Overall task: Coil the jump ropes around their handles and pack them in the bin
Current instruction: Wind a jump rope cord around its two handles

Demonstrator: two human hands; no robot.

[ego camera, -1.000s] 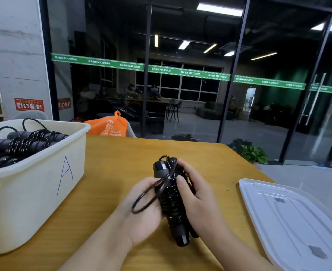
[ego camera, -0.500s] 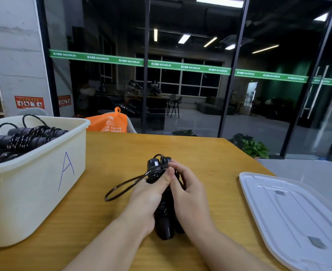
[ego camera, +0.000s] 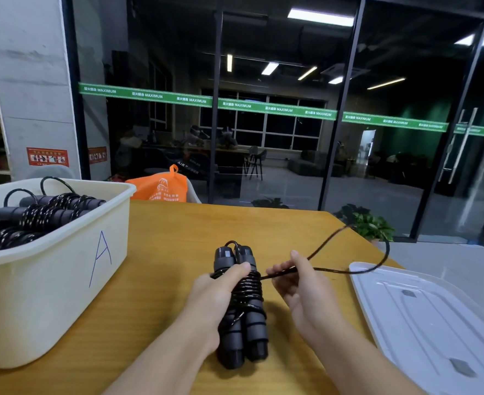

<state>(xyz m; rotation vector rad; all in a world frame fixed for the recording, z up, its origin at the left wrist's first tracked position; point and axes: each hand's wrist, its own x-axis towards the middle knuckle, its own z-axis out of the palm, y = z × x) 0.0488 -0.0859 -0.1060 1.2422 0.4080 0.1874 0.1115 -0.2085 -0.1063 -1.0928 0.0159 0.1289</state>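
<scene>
A black jump rope (ego camera: 245,303) has its two handles side by side, upright over the wooden table, with several turns of cord wound round their middle. My left hand (ego camera: 211,305) grips the paired handles, thumb pressed on the coils. My right hand (ego camera: 300,289) pinches the loose end of the cord (ego camera: 357,269) just right of the handles; the cord loops out to the right over the lid's corner. The cream bin marked "A" (ego camera: 64,269) stands at the left with several coiled black ropes (ego camera: 30,218) inside.
A white plastic lid (ego camera: 434,323) lies flat at the table's right edge. An orange bag (ego camera: 161,188) sits behind the far table edge. Glass walls and a potted plant (ego camera: 371,225) lie beyond. Bare tabletop (ego camera: 178,240) spans between bin and hands.
The loose cord loop, earlier out to the left of the handles, now swings out to the right, pulled by my right hand. My left hand has taken the grip on the handles.
</scene>
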